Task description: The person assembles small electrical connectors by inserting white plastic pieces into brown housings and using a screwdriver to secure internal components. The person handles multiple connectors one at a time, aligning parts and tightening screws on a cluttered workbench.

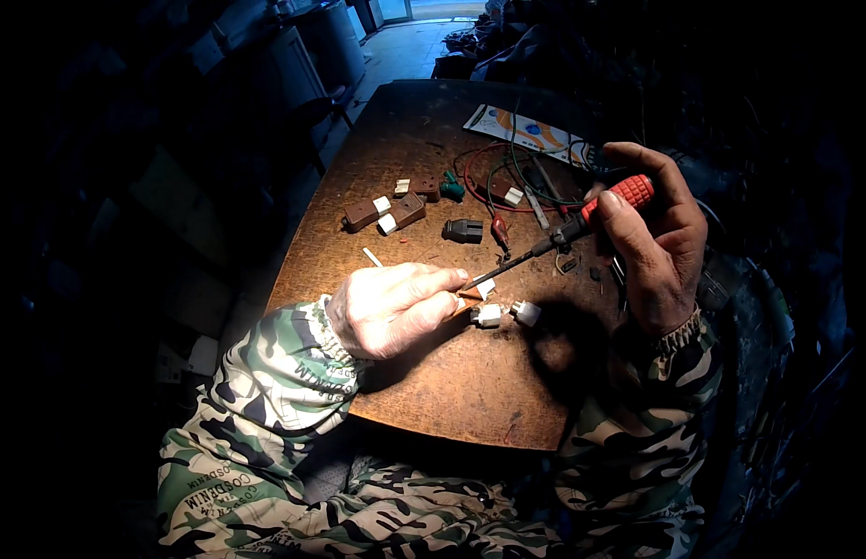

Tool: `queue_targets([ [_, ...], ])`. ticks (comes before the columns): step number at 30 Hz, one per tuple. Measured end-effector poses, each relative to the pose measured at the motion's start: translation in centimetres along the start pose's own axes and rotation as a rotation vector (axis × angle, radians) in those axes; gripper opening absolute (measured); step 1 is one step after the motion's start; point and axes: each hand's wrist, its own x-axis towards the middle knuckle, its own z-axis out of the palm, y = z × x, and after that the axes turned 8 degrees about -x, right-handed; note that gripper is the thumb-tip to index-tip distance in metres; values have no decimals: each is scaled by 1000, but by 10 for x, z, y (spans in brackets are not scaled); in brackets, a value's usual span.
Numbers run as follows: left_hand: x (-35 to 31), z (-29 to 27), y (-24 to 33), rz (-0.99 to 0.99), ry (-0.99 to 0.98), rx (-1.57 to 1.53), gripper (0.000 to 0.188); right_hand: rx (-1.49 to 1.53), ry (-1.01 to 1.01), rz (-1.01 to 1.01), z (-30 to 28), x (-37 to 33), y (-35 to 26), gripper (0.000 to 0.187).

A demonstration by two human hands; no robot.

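My right hand [661, 247] grips a screwdriver [627, 197] by its red ribbed handle, its dark shaft slanting down to the left. The tip meets a small brown block-shaped part [467, 295], which the fingers of my left hand [396, 307] pinch near the middle of the table. Most of that part is hidden under my fingers, and a white piece shows at its far end. Just right of it lie two small white connector pieces with metal ends, one nearer [487, 317] and one further right [525, 313].
Brown connector blocks with white ends [402, 213] lie on the worn wooden table [433, 415] to the far left. Behind my hands are a black plug [462, 231], a green clip [452, 186], and red and green test leads [499, 230]. A printed sheet [528, 133] lies at the back.
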Motion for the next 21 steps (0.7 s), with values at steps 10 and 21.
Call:
queue_targets([
  [10, -1, 4, 0, 12, 24, 9, 17, 37, -41, 51, 1, -2, -6, 37],
  [21, 4, 2, 8, -10, -127, -47, 22, -116, -66, -190, 7, -5, -10, 47],
])
